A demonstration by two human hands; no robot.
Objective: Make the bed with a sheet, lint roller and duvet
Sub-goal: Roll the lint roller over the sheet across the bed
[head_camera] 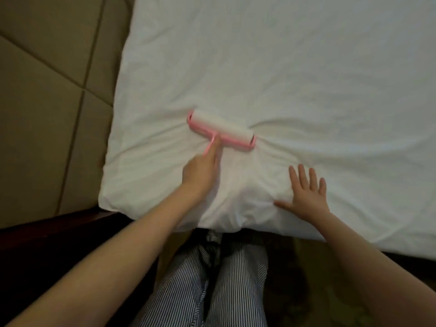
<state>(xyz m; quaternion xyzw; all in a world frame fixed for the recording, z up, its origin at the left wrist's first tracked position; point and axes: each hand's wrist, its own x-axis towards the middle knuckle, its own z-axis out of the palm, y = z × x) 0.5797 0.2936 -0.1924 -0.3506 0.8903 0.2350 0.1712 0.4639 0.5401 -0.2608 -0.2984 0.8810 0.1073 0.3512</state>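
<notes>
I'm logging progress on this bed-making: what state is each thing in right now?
sheet: spread over the mattress, bunched into wrinkles near the roller and hands.
lint roller: roll down on the sheet, handle held.
left hand: grips the roller's pink handle.
right hand: flat on the sheet, fingers spread.

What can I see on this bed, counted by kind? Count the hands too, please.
White sheet: 1
Pink lint roller: 1
Hands: 2, the left hand gripping the roller's handle, the right hand flat on the sheet
Total: 4
</notes>
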